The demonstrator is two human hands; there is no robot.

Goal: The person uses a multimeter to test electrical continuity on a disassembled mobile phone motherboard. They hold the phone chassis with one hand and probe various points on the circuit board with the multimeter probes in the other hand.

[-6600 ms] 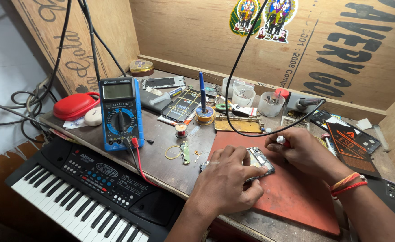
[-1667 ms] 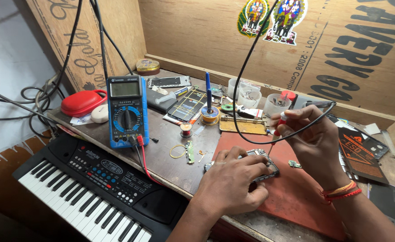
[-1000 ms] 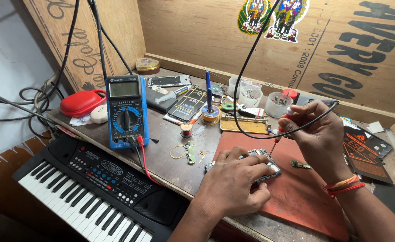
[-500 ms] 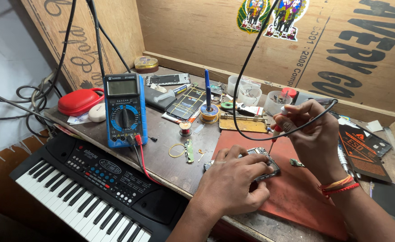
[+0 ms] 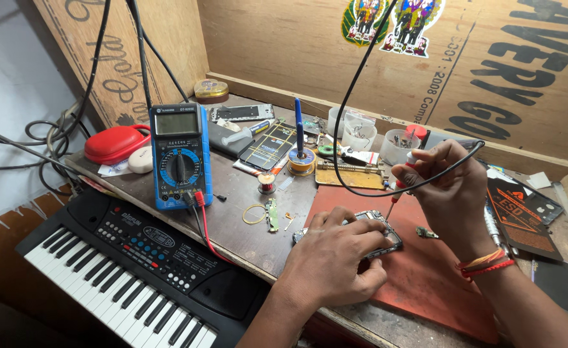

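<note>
Stickers (image 5: 393,22) on cardboard wall; right hand (image 5: 445,190) grips probe (image 5: 400,187).

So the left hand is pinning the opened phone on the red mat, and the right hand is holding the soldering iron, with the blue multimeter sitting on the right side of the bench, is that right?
Not quite. The head view shows the blue multimeter on the left side of the bench, beside the keyboard. The rest holds: the left hand pins the opened phone on the red mat, and the right hand holds the soldering iron.

wall (image 5: 284,45): rough plywood | mat (image 5: 426,277): matt rubber | multimeter (image 5: 179,154): glossy plastic
</note>
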